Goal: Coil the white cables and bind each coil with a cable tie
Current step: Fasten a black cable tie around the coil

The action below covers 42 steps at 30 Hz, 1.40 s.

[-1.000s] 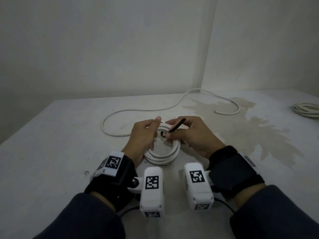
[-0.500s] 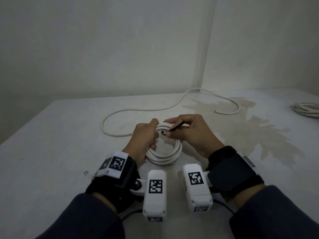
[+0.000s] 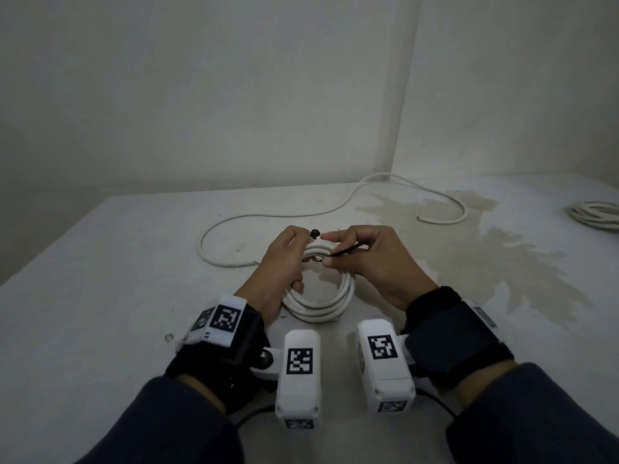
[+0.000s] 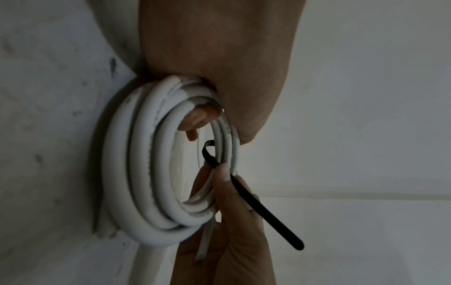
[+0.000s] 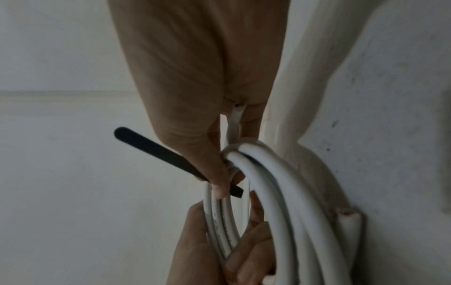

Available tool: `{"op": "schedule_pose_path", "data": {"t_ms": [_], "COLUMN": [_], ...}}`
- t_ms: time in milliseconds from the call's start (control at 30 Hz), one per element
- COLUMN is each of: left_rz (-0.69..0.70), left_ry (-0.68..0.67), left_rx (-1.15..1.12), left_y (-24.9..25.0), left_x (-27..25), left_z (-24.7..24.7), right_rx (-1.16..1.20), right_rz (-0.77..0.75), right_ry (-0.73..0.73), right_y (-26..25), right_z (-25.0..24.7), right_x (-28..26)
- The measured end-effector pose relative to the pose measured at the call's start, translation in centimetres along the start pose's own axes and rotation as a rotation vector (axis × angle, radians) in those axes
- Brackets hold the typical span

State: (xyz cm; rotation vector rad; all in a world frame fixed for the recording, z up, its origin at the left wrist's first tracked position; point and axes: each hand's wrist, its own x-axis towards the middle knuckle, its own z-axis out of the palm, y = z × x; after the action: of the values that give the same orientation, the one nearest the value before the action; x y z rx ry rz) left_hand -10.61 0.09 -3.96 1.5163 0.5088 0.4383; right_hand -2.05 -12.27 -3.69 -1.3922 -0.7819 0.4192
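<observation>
Head: coil [image 3: 318, 296] on bench [image 3: 100, 296], L hand [image 3: 281, 262] gripped it w/ tie head now raised above, R hand [image 3: 365, 259] pinched tie [image 3: 348, 250]; L wrist: tie looped thru coil; R wrist: same—threading likely next.

Left hand [image 3: 279, 262] gripping the far left side of a white cable coil [image 3: 318, 296], lifted at that edge. Right hand [image 3: 371, 259] pinching a black cable tie [image 3: 346, 252] at the coil's top (tie head near fingertips). Loose white cable [image 3: 268, 216] behind; second coil [image 3: 596, 216] far right on the stained table [image 3: 100, 296].
</observation>
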Motion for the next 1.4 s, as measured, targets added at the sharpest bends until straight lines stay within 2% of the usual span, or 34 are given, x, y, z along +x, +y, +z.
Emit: {"op": "schedule_pose_path", "data": {"t_ms": [100,300,500,667,800,1100,1400], "left_rz": [0.002,0.018,0.025,0.018,0.065,0.138,0.18], "left_ry": [0.008,0.112,0.133,0.127,0.112,0.127,0.128], "left_rx": [-0.048,-0.149,-0.13,-0.148,-0.117,-0.07,-0.049], "left_y": [-0.1,-0.2,-0.4,-0.5,-0.5,0.3,0.1], "left_x": [0.1,0.1,0.2,0.2,0.3,-0.3,-0.4], "left_z": [0.0,0.3,0.3,0.3,0.3,1.1,1.2], "right_rx": [0.009,0.034,0.018,-0.027,0.016,0.037,0.048], "right_rz": [-0.008,-0.031,-0.041,-0.115,-0.14,-0.108,-0.069], "right_ry": [0.008,0.011,0.001,0.044,0.073,0.16,0.11], "right_y": [0.1,0.2,-0.4,-1.1,-1.8,-2.2,-2.2], "right_z": [0.0,0.2,0.2,0.7,1.2,1.6,1.4], "right_x": [0.0,-0.2,-0.2,-0.3,-0.3,-0.3,-0.3]}}
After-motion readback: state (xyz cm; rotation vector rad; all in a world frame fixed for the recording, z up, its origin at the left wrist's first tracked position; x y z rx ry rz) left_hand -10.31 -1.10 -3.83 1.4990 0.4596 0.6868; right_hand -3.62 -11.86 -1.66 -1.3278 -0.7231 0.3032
